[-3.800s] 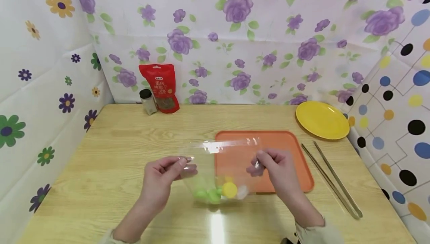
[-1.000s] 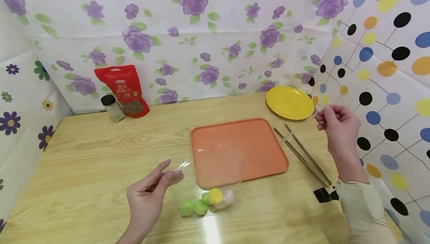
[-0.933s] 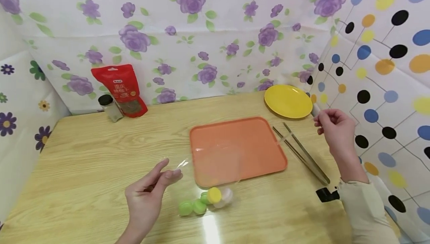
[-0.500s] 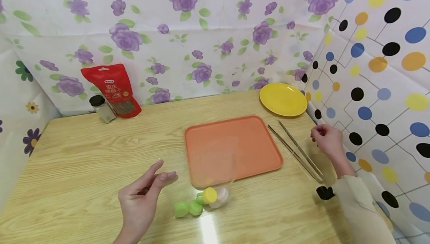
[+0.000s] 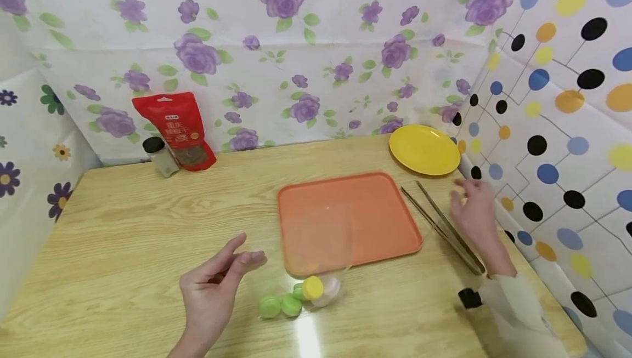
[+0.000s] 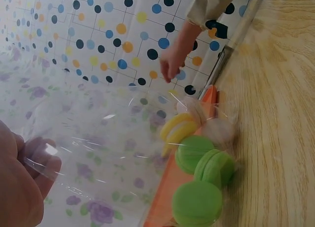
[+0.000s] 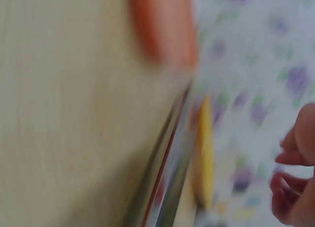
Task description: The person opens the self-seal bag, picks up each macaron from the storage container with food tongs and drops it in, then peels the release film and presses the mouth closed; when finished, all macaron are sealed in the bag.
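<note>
My left hand (image 5: 212,287) pinches the rim of a clear plastic bag (image 6: 113,133) between thumb and fingers. At the bottom of the bag lie macarons: several green macarons (image 5: 270,307), a yellow macaron (image 5: 313,288) and pale pink macarons (image 5: 328,291). The film is hard to see where it overlaps the orange tray (image 5: 385,210). My right hand (image 5: 475,212) is above the table beside the metal tongs (image 5: 448,222). It is blurred in the head view; its fingers are loosely bent and apart, with nothing seen between them in the right wrist view.
A yellow plate (image 5: 424,149) lies at the back right, beyond the tongs. At the back left, a red pouch (image 5: 180,128) and a black-capped jar (image 5: 162,158) stand against the flowered cloth (image 5: 306,73). Dotted cloth (image 5: 563,144) borders the right side.
My right hand pulled away from the bag to the far right, pinching a thin clear strip. It has since lowered toward the tongs and its fingers have parted. My left hand keeps its hold.
</note>
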`<state>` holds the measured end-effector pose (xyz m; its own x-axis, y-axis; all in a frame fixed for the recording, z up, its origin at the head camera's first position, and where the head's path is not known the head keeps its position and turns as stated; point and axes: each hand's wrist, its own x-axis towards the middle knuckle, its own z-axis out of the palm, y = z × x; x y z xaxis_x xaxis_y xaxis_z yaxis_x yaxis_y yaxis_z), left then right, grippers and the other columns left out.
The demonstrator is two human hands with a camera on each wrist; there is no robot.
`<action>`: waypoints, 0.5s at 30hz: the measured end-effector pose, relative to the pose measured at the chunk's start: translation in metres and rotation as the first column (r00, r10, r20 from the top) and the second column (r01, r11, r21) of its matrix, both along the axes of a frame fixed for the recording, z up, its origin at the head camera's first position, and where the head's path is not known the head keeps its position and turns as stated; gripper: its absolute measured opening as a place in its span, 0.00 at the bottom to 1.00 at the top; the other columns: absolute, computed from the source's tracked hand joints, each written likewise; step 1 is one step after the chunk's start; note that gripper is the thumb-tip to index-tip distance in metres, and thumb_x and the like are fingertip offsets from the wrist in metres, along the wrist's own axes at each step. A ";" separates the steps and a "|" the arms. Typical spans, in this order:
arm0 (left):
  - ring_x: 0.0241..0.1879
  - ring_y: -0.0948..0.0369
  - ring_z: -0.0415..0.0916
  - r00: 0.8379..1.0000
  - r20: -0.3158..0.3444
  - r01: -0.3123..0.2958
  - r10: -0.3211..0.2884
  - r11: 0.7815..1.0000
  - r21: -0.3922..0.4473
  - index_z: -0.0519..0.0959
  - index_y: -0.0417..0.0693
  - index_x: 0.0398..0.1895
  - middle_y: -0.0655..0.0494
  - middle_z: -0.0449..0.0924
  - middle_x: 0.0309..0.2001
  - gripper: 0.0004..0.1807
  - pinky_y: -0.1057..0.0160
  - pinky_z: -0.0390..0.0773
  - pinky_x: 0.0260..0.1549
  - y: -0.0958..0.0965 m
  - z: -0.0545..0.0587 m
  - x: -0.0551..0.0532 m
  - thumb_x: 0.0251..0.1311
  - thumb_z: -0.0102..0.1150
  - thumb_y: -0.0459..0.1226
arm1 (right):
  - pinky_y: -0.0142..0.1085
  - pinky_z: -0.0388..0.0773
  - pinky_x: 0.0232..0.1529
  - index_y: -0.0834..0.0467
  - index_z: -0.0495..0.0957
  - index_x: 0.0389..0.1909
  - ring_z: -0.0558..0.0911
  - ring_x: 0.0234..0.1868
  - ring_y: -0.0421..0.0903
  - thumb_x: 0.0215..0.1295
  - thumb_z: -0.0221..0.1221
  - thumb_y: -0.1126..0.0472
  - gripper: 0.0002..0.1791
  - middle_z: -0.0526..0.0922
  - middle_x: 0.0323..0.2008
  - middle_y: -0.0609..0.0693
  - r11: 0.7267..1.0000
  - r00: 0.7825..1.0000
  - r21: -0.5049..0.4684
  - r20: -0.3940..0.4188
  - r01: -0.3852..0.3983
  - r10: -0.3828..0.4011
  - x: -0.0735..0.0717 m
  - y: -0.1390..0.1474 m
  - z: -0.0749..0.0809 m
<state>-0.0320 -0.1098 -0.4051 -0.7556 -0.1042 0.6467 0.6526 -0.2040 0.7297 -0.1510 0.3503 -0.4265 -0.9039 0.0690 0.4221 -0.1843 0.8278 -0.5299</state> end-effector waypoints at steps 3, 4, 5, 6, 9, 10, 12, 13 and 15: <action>0.37 0.56 0.87 1.000 0.000 -0.021 0.021 1.000 -0.017 0.75 0.19 0.55 0.43 0.87 0.37 0.19 0.62 0.81 0.42 -0.003 0.000 0.002 0.59 0.53 0.12 | 0.35 0.79 0.40 0.70 0.80 0.51 0.82 0.43 0.55 0.71 0.58 0.69 0.12 0.81 0.47 0.66 0.907 0.937 -0.271 0.044 -0.323 0.347 0.020 -0.059 0.024; 0.37 0.56 0.87 0.999 0.003 -0.032 0.033 0.999 -0.025 0.75 0.19 0.54 0.43 0.87 0.36 0.19 0.62 0.81 0.41 -0.003 0.001 0.002 0.59 0.53 0.12 | 0.33 0.80 0.42 0.69 0.80 0.52 0.83 0.44 0.52 0.71 0.59 0.69 0.12 0.83 0.47 0.64 0.836 0.884 -0.362 0.065 -0.411 0.463 0.026 -0.079 0.031; 0.37 0.56 0.87 0.999 0.007 -0.044 0.044 0.999 -0.033 0.75 0.19 0.54 0.43 0.87 0.36 0.18 0.63 0.81 0.41 -0.004 0.002 0.002 0.59 0.53 0.12 | 0.33 0.80 0.45 0.69 0.79 0.53 0.83 0.45 0.51 0.71 0.58 0.69 0.13 0.83 0.47 0.64 0.753 0.821 -0.457 0.081 -0.474 0.566 0.031 -0.098 0.036; 0.37 0.57 0.87 0.998 0.022 -0.058 0.059 0.997 -0.049 0.76 0.19 0.54 0.44 0.87 0.36 0.18 0.63 0.81 0.40 -0.005 0.003 0.003 0.60 0.54 0.12 | 0.35 0.81 0.46 0.70 0.78 0.53 0.84 0.46 0.51 0.72 0.58 0.69 0.13 0.82 0.48 0.65 0.663 0.756 -0.537 0.070 -0.521 0.650 0.035 -0.115 0.040; 0.35 0.56 0.87 0.989 0.108 -0.090 0.100 0.991 -0.097 0.78 0.22 0.52 0.43 0.87 0.35 0.15 0.65 0.83 0.37 -0.008 0.006 0.005 0.61 0.55 0.15 | 0.37 0.82 0.42 0.72 0.77 0.50 0.85 0.42 0.49 0.71 0.57 0.71 0.10 0.84 0.43 0.64 0.498 0.661 -0.648 -0.010 -0.576 0.750 0.045 -0.154 0.046; 0.35 0.56 0.87 0.983 0.145 -0.096 0.111 0.990 -0.106 0.79 0.23 0.50 0.43 0.87 0.35 0.14 0.64 0.83 0.37 -0.009 0.007 0.005 0.62 0.55 0.16 | 0.37 0.82 0.39 0.72 0.77 0.48 0.86 0.40 0.48 0.71 0.57 0.71 0.09 0.85 0.41 0.63 0.485 0.663 -0.660 -0.025 -0.573 0.748 0.047 -0.162 0.047; 0.34 0.55 0.87 0.966 0.228 -0.098 0.123 0.988 -0.117 0.81 0.25 0.46 0.42 0.87 0.34 0.10 0.62 0.83 0.36 -0.010 0.010 0.005 0.64 0.56 0.19 | 0.37 0.82 0.33 0.73 0.78 0.43 0.86 0.34 0.46 0.71 0.57 0.73 0.06 0.86 0.35 0.61 0.480 0.686 -0.664 -0.068 -0.573 0.725 0.049 -0.171 0.048; 0.33 0.55 0.87 0.957 0.261 -0.097 0.124 0.989 -0.115 0.82 0.26 0.44 0.41 0.87 0.34 0.08 0.61 0.84 0.36 -0.011 0.011 0.004 0.65 0.57 0.20 | 0.36 0.81 0.31 0.72 0.78 0.42 0.86 0.32 0.46 0.71 0.57 0.73 0.05 0.86 0.33 0.60 0.496 0.704 -0.658 -0.074 -0.567 0.707 0.050 -0.173 0.049; 0.33 0.54 0.87 0.942 0.312 -0.094 0.123 0.990 -0.106 0.83 0.27 0.41 0.40 0.87 0.32 0.06 0.58 0.83 0.37 -0.012 0.014 0.001 0.66 0.57 0.22 | 0.36 0.81 0.30 0.74 0.78 0.41 0.86 0.31 0.44 0.71 0.57 0.73 0.05 0.86 0.32 0.59 0.509 0.721 -0.662 -0.068 -0.550 0.689 0.051 -0.174 0.050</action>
<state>-0.0313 -0.1213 -0.3908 -0.9101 -0.1505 0.3860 0.3993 -0.0702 0.9141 -0.1001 0.1765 -0.3769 -0.8677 -0.3705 0.3313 -0.3647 0.0218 -0.9309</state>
